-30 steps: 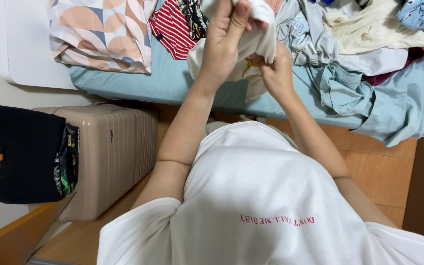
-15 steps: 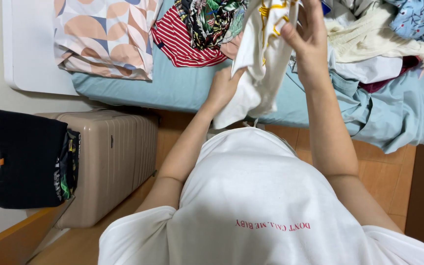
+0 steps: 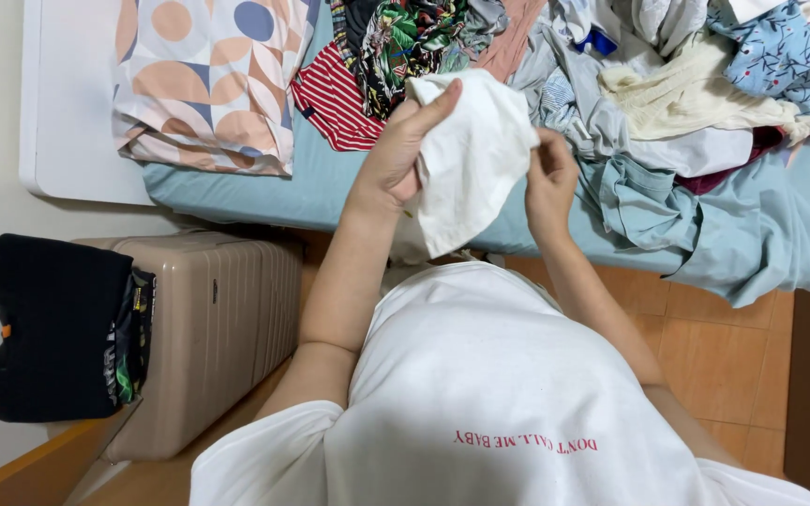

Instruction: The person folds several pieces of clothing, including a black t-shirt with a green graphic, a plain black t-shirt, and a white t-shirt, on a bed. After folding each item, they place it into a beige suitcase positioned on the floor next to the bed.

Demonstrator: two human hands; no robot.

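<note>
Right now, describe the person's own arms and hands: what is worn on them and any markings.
Both forearms are bare. The left hand and right hand wear no gloves, and no rings, watch or bracelet show. Short white sleeves of a loose white T-shirt cover the upper arms; the shirt bears a line of small red lettering.

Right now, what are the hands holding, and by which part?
Both hands hold one white garment: the left hand grips its upper left edge, the right hand pinches its right edge.

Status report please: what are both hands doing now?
Left hand and right hand both grip white garment, raised above bed. Clothes pile behind; nothing blocking.
</note>
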